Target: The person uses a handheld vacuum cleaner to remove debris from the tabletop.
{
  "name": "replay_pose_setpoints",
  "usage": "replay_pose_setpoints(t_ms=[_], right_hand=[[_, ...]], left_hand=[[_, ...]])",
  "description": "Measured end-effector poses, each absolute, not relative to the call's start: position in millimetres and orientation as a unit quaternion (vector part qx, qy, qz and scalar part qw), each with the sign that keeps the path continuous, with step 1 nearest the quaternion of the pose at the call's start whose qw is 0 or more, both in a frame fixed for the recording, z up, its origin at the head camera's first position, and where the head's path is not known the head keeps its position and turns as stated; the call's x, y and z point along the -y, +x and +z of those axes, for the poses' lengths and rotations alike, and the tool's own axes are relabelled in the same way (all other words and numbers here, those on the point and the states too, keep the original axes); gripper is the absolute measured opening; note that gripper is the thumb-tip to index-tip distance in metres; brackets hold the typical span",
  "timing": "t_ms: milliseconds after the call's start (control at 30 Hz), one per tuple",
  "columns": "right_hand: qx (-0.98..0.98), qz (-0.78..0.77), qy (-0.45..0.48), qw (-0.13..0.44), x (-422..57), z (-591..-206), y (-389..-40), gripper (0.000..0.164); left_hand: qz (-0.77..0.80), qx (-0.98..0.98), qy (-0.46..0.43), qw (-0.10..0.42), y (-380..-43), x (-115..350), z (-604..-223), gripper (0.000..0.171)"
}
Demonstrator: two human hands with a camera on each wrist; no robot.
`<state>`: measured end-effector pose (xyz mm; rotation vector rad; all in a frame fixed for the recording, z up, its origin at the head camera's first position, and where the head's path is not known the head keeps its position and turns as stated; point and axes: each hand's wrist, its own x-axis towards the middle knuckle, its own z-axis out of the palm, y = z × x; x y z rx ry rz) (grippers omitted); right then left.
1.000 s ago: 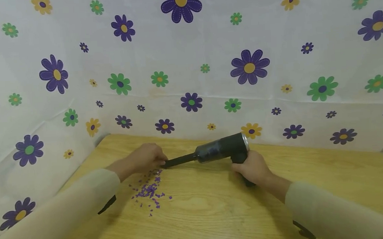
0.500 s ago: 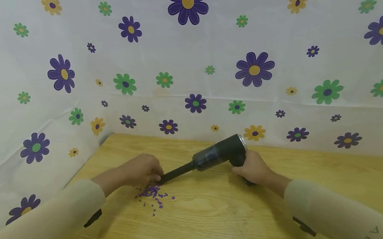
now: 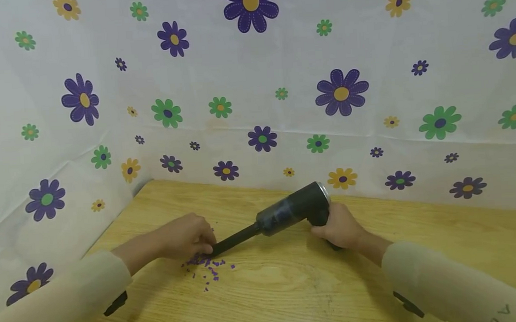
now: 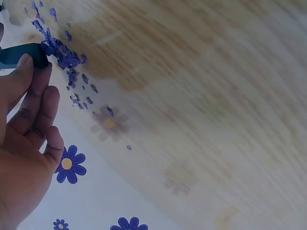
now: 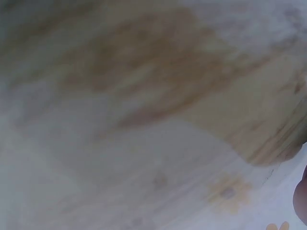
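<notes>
A black handheld vacuum cleaner [image 3: 283, 213] slants across the table, its narrow nozzle [image 3: 238, 238] pointing down to the left. My right hand [image 3: 343, 225] grips its handle below the silver-rimmed end. Near the nozzle's tip, my left hand [image 3: 187, 235] pinches it between thumb and fingers, as the left wrist view shows too. Small purple paper scraps [image 4: 67, 57] lie scattered right at the nozzle's mouth. In the head view some scraps [image 3: 211, 269] are hidden behind the left hand. Only a sliver of the right hand [image 5: 301, 199] shows in the right wrist view.
A pale wooden table [image 3: 283, 287] spreads beneath both arms. White cloth [image 3: 287, 56] with purple, green and yellow flowers stands behind it and along the left side. A few stray scraps lie beyond the left hand.
The nozzle end has moved left and towards me, down to the scraps, with my left hand on it. The vacuum is tilted more steeply. Fewer scraps show beside the left hand.
</notes>
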<state>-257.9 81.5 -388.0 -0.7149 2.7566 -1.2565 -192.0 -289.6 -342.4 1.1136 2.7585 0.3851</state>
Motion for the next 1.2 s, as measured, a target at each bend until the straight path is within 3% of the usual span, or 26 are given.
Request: replay_pose_setpoints(t_ms=[233,533,733,1000,1200], right_hand=[[-0.874,-0.407,-0.265,0.007,-78.4,-389.6,-251.2,0.024],[-0.836,-0.474,-0.276,-0.010,-72.2,-392.2,-234.3,0.028],[-0.818,-0.496,-0.292,-0.005,-67.5,-378.2,-226.4,0.040],[-0.855,-0.402,-0.313,-0.097,-65.5,-345.0,-234.4,0.039],[-0.886,-0.341,-0.298,-0.101,-58.8,-332.6,-238.3,0.042]], left_hand=[[0.133,-0.910,0.384,0.083,-187.9,296.2,-343.9,0.011],[0.080,-0.926,0.369,-0.019,-189.7,306.5,-349.4,0.009],[0.088,-0.933,0.345,-0.044,-197.1,313.3,-349.4,0.011],[0.081,-0.930,0.346,-0.096,-223.7,304.5,-349.7,0.010],[0.091,-0.946,0.306,-0.055,-243.9,296.7,-356.8,0.010]])
